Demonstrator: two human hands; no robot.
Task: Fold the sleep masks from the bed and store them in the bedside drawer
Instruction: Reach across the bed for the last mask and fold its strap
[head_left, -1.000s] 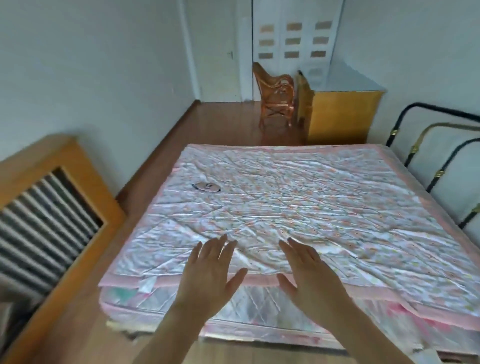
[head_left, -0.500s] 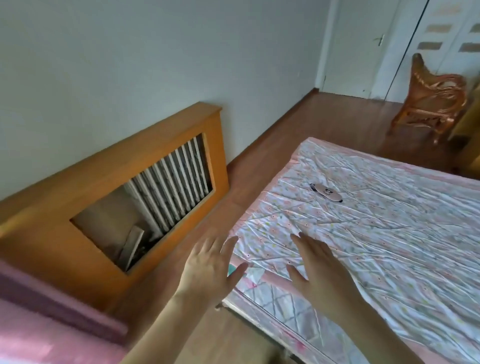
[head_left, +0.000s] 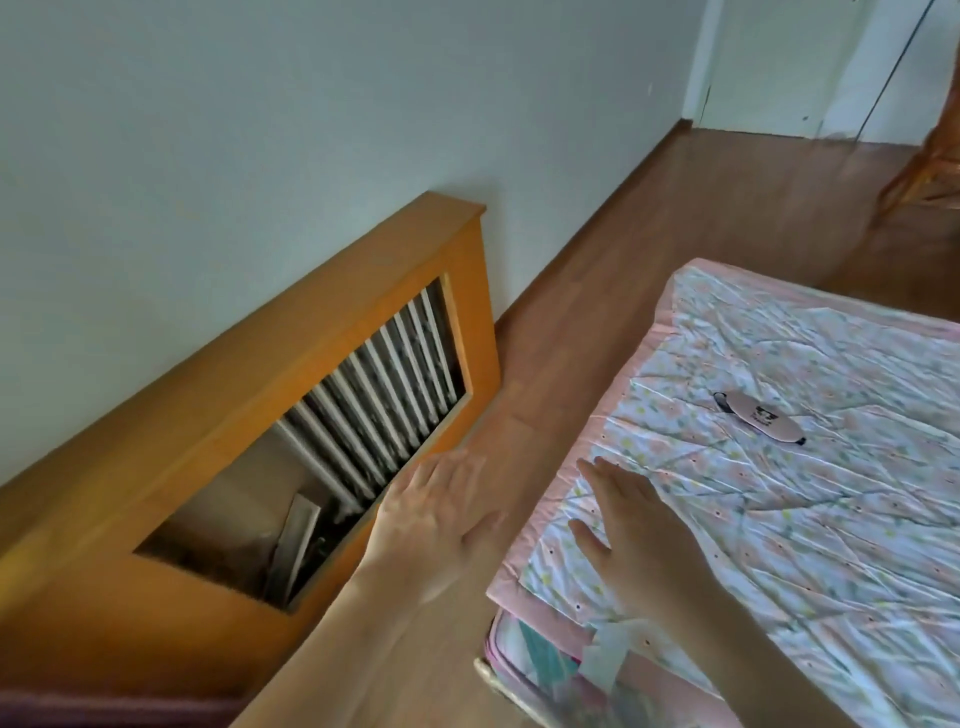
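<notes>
Lying flat, pale-pink sleep mask (head_left: 761, 417)

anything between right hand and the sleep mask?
Nothing: head view shows only bare quilt between the right hand and the sleep mask.

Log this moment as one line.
sleep mask: flat on bed, untouched | left hand: open, empty | right hand: open, empty | drawer: unseen

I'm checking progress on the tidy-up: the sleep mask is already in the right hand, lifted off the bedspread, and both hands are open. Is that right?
Not quite. The head view shows the sleep mask lying flat on the bedspread, beyond the right hand and untouched by it. The rest holds: both the right hand and the left hand are open, and neither holds anything.
</notes>
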